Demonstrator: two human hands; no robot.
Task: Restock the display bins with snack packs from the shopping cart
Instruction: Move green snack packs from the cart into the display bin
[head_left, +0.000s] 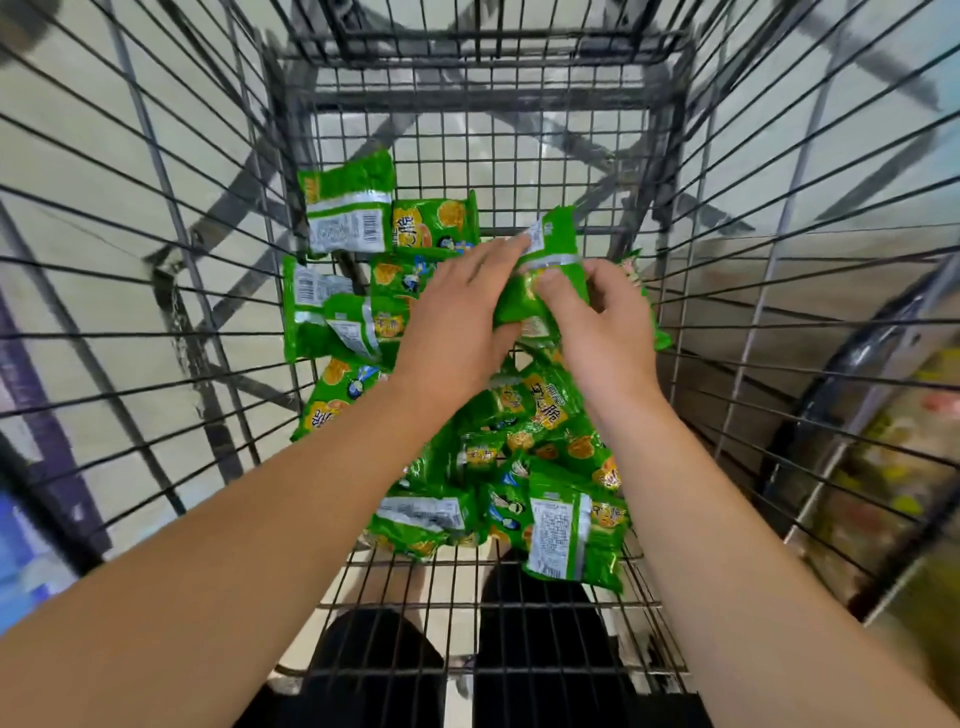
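Both your hands are on the same green snack pack, lifted above the pile near the far end of the cart. Left hand: grip holding the pack, fingers stretched along its left edge up to the white label end, thumb tucked under the lower edge. Right hand: grip pinching the pack from the right, thumb pressed on its face, other fingers curled behind it. Pack is tilted, back side with white label facing up-left.

The rest of the snack packs lie loose on the wire floor of the shopping cart: a heap under your wrists running toward the near end, a few more along the left side, two leaning in the far left corner. Some show the printed front, some the barcode side. One pack stands on edge at the near right of the heap.

Through the wire you see pale floor and the cart's frame. Right edge: a blurred display bin with yellowish goods, can't tell what. Your dark-clad legs show below the near end.

Both forearms reach in from the bottom corners and converge, wrists close together, backs of the hands up.
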